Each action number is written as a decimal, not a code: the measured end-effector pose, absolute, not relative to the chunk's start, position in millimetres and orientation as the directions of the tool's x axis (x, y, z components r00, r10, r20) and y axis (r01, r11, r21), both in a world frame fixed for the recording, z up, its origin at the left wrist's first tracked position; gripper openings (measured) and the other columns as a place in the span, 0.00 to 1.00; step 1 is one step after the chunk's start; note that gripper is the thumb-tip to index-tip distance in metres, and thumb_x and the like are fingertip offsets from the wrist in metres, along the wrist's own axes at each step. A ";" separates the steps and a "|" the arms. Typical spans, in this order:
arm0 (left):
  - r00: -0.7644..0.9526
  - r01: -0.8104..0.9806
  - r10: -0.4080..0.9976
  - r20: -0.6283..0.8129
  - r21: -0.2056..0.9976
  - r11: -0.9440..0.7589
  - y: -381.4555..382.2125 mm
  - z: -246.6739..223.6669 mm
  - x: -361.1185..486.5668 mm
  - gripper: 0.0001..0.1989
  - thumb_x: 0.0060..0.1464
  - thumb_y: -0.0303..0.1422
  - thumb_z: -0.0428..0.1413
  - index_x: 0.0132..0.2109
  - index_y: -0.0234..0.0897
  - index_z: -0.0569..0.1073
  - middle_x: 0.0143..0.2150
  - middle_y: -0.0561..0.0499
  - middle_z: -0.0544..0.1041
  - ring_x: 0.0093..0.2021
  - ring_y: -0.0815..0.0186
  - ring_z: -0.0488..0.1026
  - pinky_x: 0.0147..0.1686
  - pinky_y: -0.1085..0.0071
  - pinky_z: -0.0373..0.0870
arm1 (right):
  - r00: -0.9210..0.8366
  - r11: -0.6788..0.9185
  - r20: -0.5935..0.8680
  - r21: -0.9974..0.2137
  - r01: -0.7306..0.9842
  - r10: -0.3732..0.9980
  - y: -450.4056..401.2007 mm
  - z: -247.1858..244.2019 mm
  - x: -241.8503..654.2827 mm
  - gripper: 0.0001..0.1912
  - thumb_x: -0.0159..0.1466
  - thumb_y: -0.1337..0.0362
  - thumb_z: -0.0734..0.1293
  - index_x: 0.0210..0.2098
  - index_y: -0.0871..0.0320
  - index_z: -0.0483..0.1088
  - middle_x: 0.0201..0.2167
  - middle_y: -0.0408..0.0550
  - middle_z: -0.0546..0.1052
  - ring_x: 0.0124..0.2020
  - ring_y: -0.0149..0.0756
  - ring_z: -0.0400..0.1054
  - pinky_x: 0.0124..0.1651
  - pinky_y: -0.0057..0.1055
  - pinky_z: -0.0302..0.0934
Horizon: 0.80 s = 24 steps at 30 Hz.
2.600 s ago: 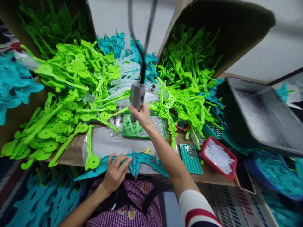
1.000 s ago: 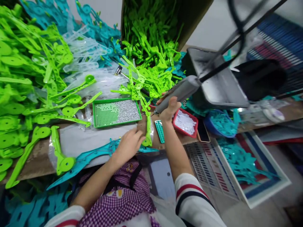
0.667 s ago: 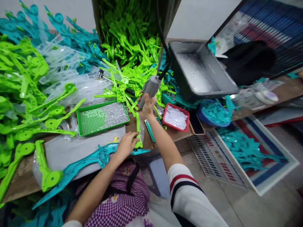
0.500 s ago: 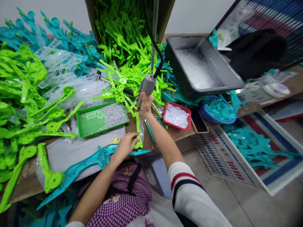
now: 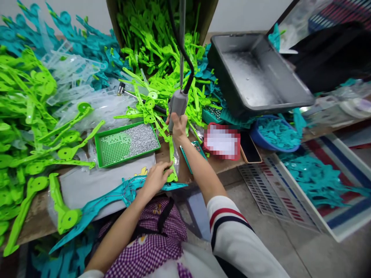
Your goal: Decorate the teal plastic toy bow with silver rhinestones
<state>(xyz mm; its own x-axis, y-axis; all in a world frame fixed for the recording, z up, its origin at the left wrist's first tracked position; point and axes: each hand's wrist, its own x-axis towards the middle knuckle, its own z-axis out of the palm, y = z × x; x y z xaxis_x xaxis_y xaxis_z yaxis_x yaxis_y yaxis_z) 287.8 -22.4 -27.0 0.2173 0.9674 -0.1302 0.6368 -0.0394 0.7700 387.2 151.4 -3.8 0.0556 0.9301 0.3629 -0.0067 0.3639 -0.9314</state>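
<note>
My right hand (image 5: 178, 125) is wrapped around a grey electric screwdriver (image 5: 179, 101), which points down and has a black cord running up from it. Below its tip lies a slim lime-green plastic piece (image 5: 172, 148). The fingers of my left hand (image 5: 158, 177) are closed on the lower end of that piece, at the bench edge. Under my left hand and wrist stretches a long teal plastic part (image 5: 107, 199), its narrow tip poking out to the right. The screwdriver's bit and its exact contact point are too small to make out.
A green tray (image 5: 100, 152) of small metal screws sits left of my hands. Lime-green parts (image 5: 31, 92) are heaped at left and behind. To the right are a red basket (image 5: 238, 148), phone (image 5: 251, 148), blue bowl (image 5: 257, 141), black bin (image 5: 228, 83) and white crate (image 5: 315, 216).
The whole view has shifted slightly, so the bins at right appear farther right. Both hands keep their holds in nearly the same place; the screwdriver stands a little more upright.
</note>
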 end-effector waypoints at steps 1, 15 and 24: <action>0.217 0.637 0.968 -0.126 0.770 -0.043 -22.8 -26.9 288.1 0.15 0.59 0.29 0.55 0.53 0.39 0.76 0.45 0.46 0.80 0.49 0.59 0.75 0.51 0.63 0.70 | 0.048 0.359 0.358 -0.934 -0.002 0.932 151.5 -4.9 386.6 0.28 0.57 0.38 0.61 0.17 0.55 0.64 0.15 0.39 0.65 0.19 0.27 0.63 0.27 0.30 0.58; 0.228 0.704 0.928 -0.296 0.708 0.053 -19.9 -10.9 286.4 0.14 0.62 0.33 0.51 0.52 0.38 0.76 0.50 0.43 0.78 0.51 0.56 0.74 0.50 0.65 0.70 | -0.123 0.362 0.377 -0.924 -0.126 0.918 124.7 45.7 279.7 0.37 0.54 0.28 0.53 0.30 0.55 0.70 0.18 0.40 0.64 0.20 0.28 0.62 0.24 0.30 0.60; 0.219 0.723 0.909 -0.355 0.684 0.093 -16.0 -10.3 283.7 0.14 0.59 0.29 0.50 0.49 0.31 0.74 0.51 0.36 0.76 0.50 0.51 0.75 0.49 0.61 0.71 | -0.299 0.266 0.315 -0.945 -0.192 0.901 130.1 15.5 228.4 0.31 0.53 0.32 0.60 0.22 0.56 0.67 0.15 0.40 0.67 0.19 0.28 0.63 0.25 0.31 0.59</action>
